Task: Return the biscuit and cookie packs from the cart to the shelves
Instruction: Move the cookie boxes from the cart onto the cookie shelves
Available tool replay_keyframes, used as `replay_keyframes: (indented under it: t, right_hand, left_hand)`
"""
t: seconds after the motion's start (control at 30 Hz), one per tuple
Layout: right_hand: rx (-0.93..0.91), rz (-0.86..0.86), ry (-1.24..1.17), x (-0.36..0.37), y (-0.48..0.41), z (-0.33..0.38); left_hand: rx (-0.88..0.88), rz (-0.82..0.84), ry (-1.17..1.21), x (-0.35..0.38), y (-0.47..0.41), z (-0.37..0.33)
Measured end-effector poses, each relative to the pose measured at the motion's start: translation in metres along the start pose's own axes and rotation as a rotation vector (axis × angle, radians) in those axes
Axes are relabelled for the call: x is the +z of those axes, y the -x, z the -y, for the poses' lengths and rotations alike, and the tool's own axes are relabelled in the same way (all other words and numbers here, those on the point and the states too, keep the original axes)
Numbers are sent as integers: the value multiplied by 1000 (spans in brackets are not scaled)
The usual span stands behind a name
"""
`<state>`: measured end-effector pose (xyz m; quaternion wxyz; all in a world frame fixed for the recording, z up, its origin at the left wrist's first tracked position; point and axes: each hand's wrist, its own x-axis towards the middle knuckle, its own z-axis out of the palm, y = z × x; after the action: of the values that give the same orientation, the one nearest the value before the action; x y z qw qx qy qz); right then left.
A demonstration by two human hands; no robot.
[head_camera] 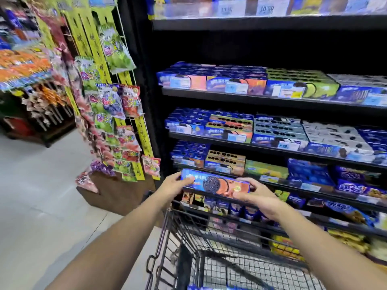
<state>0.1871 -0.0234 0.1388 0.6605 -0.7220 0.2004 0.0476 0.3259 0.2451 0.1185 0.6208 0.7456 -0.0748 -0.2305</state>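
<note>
A long blue and orange cookie box [215,183] with a dark round cookie printed on it is held level in front of the lower shelves. My left hand [174,186] grips its left end and my right hand [254,195] grips its right end. Below my arms stands the black wire cart [188,237]; a strip of blue pack [206,288] shows at its bottom edge. The black shelves [230,97] ahead carry rows of similar blue cookie boxes [225,159], some with orange, green or white faces.
A wire rack of hanging candy bags [117,114] stands left of the shelf unit, with a brown box [117,191] at its foot. Another snack display [27,76] is at the far left. Pale floor tiles [41,195] lie to the left of the cart.
</note>
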Motion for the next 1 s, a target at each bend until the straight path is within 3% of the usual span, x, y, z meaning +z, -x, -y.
replay_keyframes:
  t: [0.13,0.3,0.43,0.63,0.8,1.0]
  right_hand:
    - [-105,-37,146,16,-39,-14]
    - [-292,-156,444,32,-80,-31]
    - [-294,-151,422,37,-104,-39]
    - [-293,-182,368,56,-144,-45]
    - [-320,-321,425,91,-174,-50]
    - [-380,-404,422,116,-225,-60]
  left_hand:
    - [91,-88,-238,-7,-21,19]
    - [67,-247,-381,0,-51,33]
    - [78,-358,-470,-7,-73,37]
    - [145,-239,-603,-48,-115,37]
    - [191,-147,-650,-80,-162,42]
    - [319,-210,-572,-93,-209,68]
